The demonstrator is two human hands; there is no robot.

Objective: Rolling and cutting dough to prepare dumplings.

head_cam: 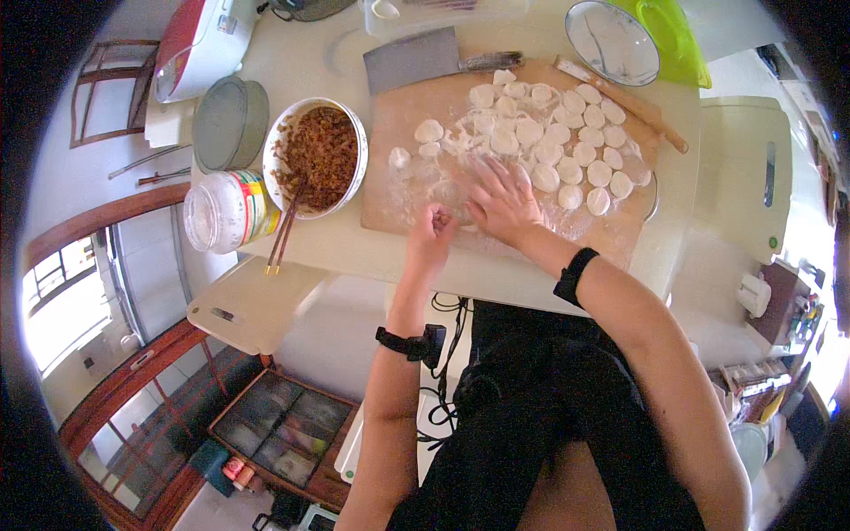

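My right hand (501, 199) is spread low over the floured wooden board (398, 212), its fingers apart and slightly blurred. Just left of it, my left hand (433, 229) is loosely curled above the board's near edge; whether anything lies inside the curl is hidden. Many small flattened dough pieces (556, 133) cover the board's right half, dusted with flour. A few more dough pieces (429, 131) lie toward the left, near a patch of loose flour (465, 137). Along the board's far right rests a wooden rolling pin (624, 103).
Left of the board stands a bowl of minced filling (322, 152) with chopsticks (284, 232), beside a plastic jar (222, 209). A cleaver (415, 61) lies at the board's far edge. A flour-dusted bowl (612, 43) sits by a green plastic item (671, 40). Chair backs (744, 172) flank the table.
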